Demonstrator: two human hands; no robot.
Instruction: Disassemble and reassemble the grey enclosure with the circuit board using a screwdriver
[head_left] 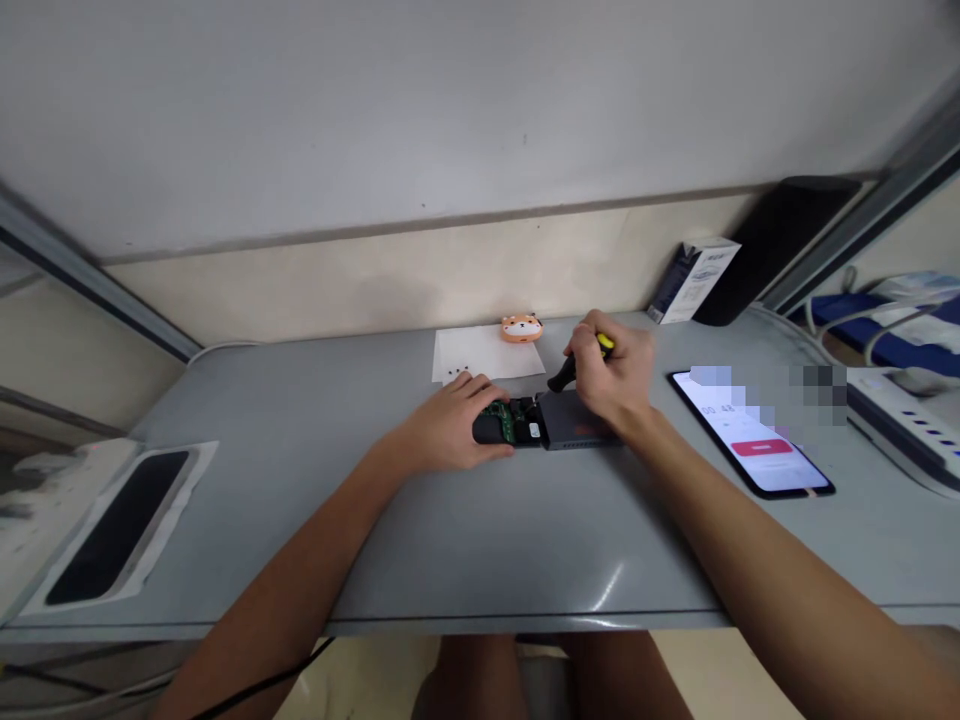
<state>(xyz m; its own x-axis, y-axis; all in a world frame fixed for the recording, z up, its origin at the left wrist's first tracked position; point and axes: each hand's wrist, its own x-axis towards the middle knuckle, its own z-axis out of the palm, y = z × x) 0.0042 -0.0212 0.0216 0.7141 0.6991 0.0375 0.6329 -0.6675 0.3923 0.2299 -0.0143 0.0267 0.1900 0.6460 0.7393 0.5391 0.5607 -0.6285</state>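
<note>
My left hand [455,425] grips the left end of an opened electronic device [517,424], thumb along its near edge and fingers over the far one. A green circuit board and black parts show inside it. In my right hand [613,365] is a screwdriver [564,376] with a black and yellow handle, tilted so its thin tip points down at the exposed insides. A flat dark grey casing [577,424] lies against the device's right side, partly under my right hand. I cannot tell whether the tip touches a screw.
Behind the device, white paper [472,350] carries several tiny dark screws [458,371] and an orange animal-faced case [522,328]. To the right lie a lit phone [750,440], a power strip [911,425] and a carton [694,280]. A black phone-shaped item [120,525] lies at left.
</note>
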